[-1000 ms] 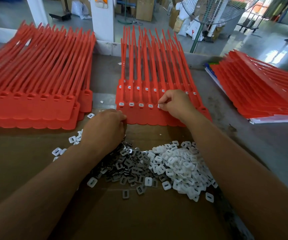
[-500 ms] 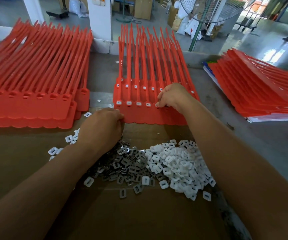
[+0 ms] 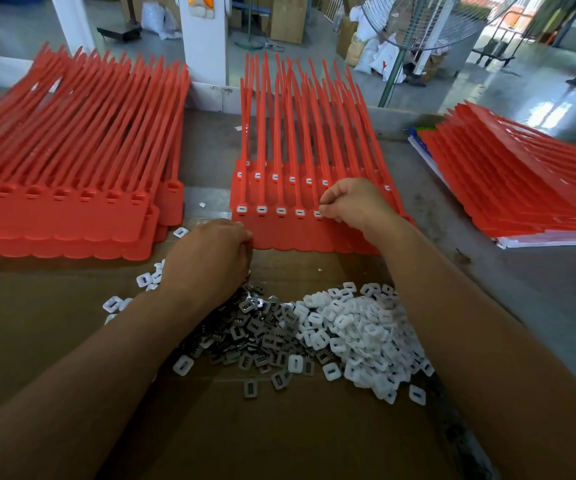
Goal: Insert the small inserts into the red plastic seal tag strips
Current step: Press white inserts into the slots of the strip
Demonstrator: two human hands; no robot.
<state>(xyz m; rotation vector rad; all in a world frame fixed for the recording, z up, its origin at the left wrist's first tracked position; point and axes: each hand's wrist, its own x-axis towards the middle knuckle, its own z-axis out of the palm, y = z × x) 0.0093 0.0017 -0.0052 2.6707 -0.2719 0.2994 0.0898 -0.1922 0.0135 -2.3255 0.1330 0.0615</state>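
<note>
Lifted slightly since a second ago with the right hand (image 3: 352, 202), baring and pinching a white insert (image 3: 317, 214) in the fifth socket of the middle red seal tag strip (image 3: 314, 239); four seated leftward. Curls the left hand (image 3: 210, 258) at the strip's near edge, above the grey inserts (image 3: 262, 334); cannot tell what it holds. Probably mid-row, sockets rightward unfilled.

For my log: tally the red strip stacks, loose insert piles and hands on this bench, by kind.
Red strip stacks: 3 (left stack, middle stack, right stack)
Loose insert piles: 2 (grey pile, white pile)
Hands: 2 (left hand, right hand)
Total: 7
</note>
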